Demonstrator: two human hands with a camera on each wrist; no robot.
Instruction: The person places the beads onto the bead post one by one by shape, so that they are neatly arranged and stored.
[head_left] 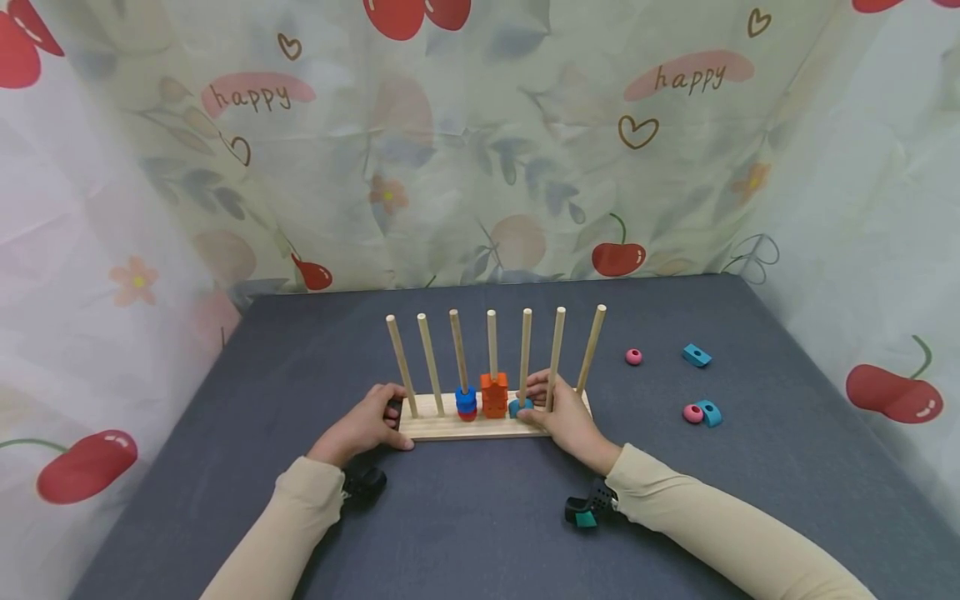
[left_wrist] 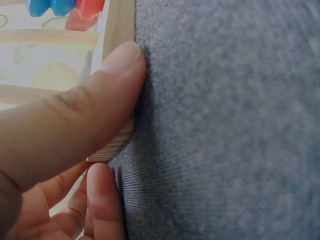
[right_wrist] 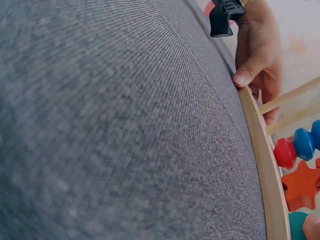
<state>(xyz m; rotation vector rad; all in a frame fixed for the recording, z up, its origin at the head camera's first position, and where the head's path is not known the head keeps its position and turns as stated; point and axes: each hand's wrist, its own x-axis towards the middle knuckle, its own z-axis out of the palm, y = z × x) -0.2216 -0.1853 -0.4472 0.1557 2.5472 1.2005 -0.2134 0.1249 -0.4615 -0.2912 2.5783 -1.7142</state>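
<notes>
A wooden peg rack with several upright rods stands on the dark cloth. My left hand grips its left end; in the left wrist view the thumb lies along the front edge of the base. At the foot of the fifth rod, my right hand pinches a blue bead, its fingers behind the rod and thumb in front. The third rod carries blue beads over a red bead. Orange star-shaped beads are stacked on the fourth rod.
To the right of the rack lie a pink bead and a blue block. Nearer me, another pink bead sits beside a blue curved piece. A printed curtain stands behind the table.
</notes>
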